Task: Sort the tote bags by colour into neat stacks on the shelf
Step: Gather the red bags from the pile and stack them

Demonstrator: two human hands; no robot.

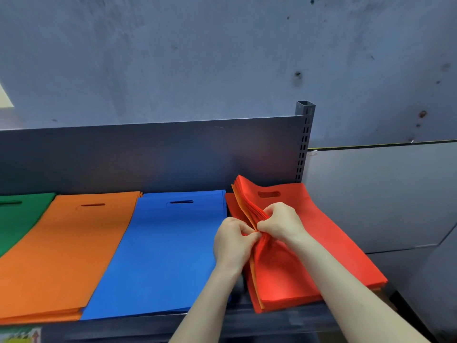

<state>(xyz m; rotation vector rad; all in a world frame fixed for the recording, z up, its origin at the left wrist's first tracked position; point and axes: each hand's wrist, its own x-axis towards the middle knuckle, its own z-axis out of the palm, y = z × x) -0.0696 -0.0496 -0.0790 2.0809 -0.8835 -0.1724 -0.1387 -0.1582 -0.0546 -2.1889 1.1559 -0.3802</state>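
Both hands, left hand (232,240) and right hand (280,222), pinch the lifted left edge of the red non-woven tote-bag stack (321,238); its long axis runs away from the person.

A blue-grey wall (197,58) fills the far upper part of the scene, its paint scuffed and dotted with dark marks — more of them toward the right. At the right stands a pale grey panel (371,194) with a thin dark strip along its top edge. A bright patch (5,97) shows at the far left edge. In the near left corner sits a green and yellow printed item (19,334), too cropped to identify.
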